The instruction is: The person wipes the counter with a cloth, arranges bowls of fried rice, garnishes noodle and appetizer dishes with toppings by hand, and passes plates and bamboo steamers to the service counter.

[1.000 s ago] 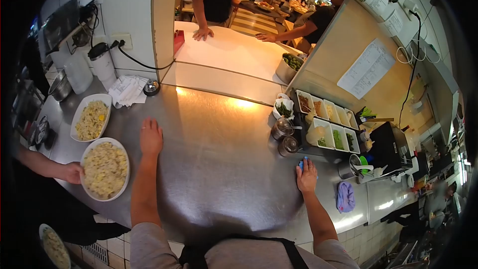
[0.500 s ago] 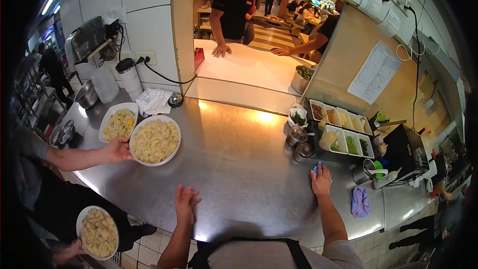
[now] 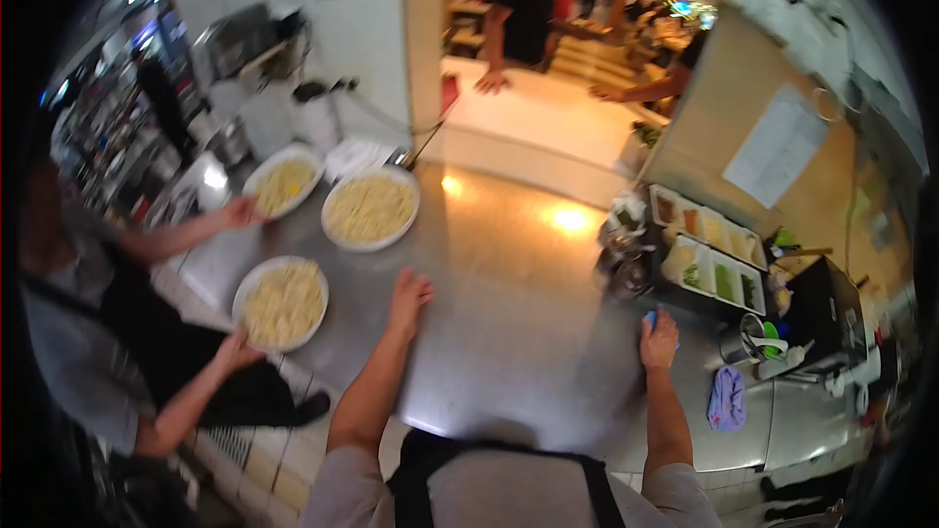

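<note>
My left hand (image 3: pixel 409 298) hovers over the near left of the steel counter (image 3: pixel 499 332), empty, with fingers loosely apart. Under the fingers of my right hand (image 3: pixel 660 340) is a small blue cloth-like piece (image 3: pixel 651 318), mostly hidden. A round white bowl of fried rice (image 3: pixel 370 210) stands on the counter beyond my left hand. Left of me, a co-worker holds another fried rice bowl (image 3: pixel 282 303) at the counter's edge. The co-worker's other hand (image 3: pixel 242 212) is beside a third white dish of fried rice (image 3: pixel 284 184).
White topping trays (image 3: pixel 719 279) stand at the right, with jars (image 3: pixel 626 269) beside them. A purple cloth (image 3: pixel 727 398) lies near a metal container with utensils (image 3: pixel 743 337). Two people's hands rest on the pass-through ledge (image 3: pixel 548 122). White papers (image 3: pixel 362 156) lie at the back left.
The view has swung left. The co-worker has let go of the round bowl and raised the other bowl to the counter's edge. My left hand has moved forward; my right stays on the blue piece.
</note>
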